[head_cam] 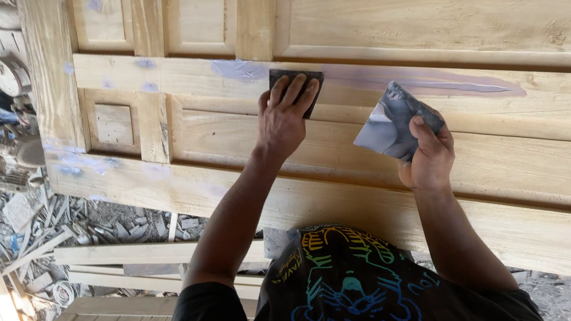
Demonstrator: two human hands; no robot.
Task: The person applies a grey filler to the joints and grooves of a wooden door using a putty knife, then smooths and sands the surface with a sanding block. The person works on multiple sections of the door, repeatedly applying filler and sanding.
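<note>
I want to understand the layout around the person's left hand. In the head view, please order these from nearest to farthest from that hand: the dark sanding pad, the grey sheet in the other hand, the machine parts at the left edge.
1. dark sanding pad: under the left hand, touching it.
2. grey sheet: to the right, held by the right hand.
3. machine parts: far left, beyond the wooden door edge.

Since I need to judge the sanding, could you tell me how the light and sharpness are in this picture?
Head view: daylight is strong on the wooden door; the left hand casts a soft shadow; the folded sheet in the right hand shows pale glare; everything looks sharp.
</note>
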